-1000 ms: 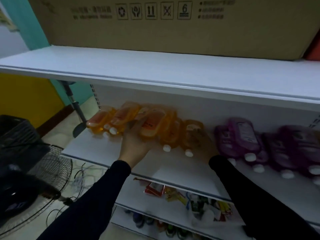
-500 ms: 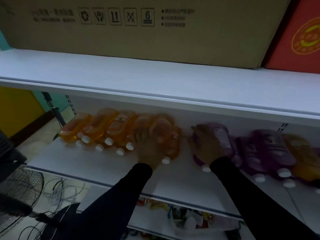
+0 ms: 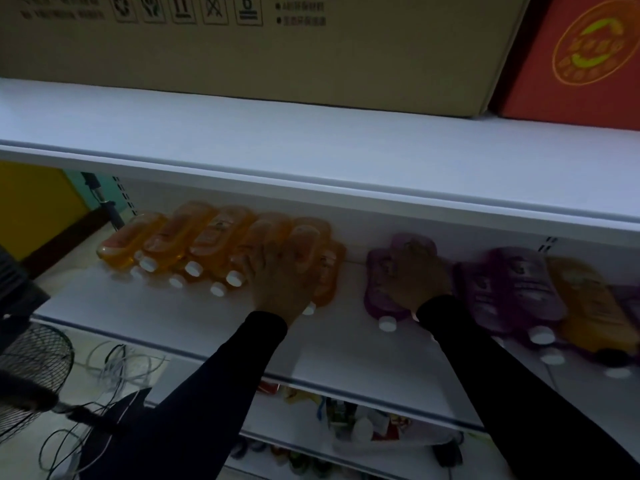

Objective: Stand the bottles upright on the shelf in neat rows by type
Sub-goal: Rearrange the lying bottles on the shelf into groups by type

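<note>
Several orange bottles [image 3: 207, 237] with white caps lie on their sides in a row at the left of the white middle shelf [image 3: 173, 313]. My left hand [image 3: 280, 285] lies over the right end of that row and grips an orange bottle [image 3: 311, 237]. To the right, my right hand [image 3: 419, 278] covers and grips a purple bottle [image 3: 381, 271] that lies flat with its cap toward me. More purple bottles [image 3: 526, 282] lie further right, with one orange bottle [image 3: 595, 306] among them. The picture is dim and blurred.
The upper shelf [image 3: 311, 157] overhangs the bottles and carries a cardboard box [image 3: 311, 57] and a red box [image 3: 581, 57]. A fan cage [image 3: 31, 362] and loose cables [image 3: 114, 362] sit at the lower left. Mixed goods [image 3: 346, 414] fill the lower shelf.
My left hand has slid right along the orange row to its right end. My right hand has come up onto the purple bottle. The view has swung right.
</note>
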A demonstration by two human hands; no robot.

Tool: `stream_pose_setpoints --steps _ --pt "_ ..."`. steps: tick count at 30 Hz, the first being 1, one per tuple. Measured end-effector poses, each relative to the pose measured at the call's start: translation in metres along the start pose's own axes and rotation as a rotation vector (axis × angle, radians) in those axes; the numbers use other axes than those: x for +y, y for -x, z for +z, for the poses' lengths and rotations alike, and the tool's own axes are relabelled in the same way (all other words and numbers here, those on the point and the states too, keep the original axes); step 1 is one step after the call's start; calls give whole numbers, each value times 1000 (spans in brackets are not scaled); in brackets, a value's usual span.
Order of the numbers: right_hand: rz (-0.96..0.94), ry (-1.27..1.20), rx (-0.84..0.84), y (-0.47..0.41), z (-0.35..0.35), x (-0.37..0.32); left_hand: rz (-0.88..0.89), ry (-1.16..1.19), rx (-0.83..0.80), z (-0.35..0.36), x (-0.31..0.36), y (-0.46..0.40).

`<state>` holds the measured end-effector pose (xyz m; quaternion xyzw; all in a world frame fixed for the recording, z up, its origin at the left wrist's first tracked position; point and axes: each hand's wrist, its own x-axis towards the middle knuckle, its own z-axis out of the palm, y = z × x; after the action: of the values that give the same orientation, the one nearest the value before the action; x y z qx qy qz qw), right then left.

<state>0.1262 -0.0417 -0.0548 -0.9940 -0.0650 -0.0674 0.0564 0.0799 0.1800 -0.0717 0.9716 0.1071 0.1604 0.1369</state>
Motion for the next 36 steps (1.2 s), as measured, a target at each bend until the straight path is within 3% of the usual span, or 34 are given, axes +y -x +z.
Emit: stream_pose_setpoints --steps 7,15,20,24,30,36 --pt "-46 -308 215 47 -18 21 299 143 92 -25 16 10" --pt "206 -366 249 139 -47 71 475 312 -91 -23 64 22" --pt "366 -408 266 183 -49 114 661 401 -143 -17 128 46" --pt "465 -346 281 199 -49 157 744 462 -282 -8 181 63" --pt "444 -404 253 170 -36 229 770 380 -277 16 243 77" --pt "344 -433 44 115 -22 264 656 309 -314 32 280 84"
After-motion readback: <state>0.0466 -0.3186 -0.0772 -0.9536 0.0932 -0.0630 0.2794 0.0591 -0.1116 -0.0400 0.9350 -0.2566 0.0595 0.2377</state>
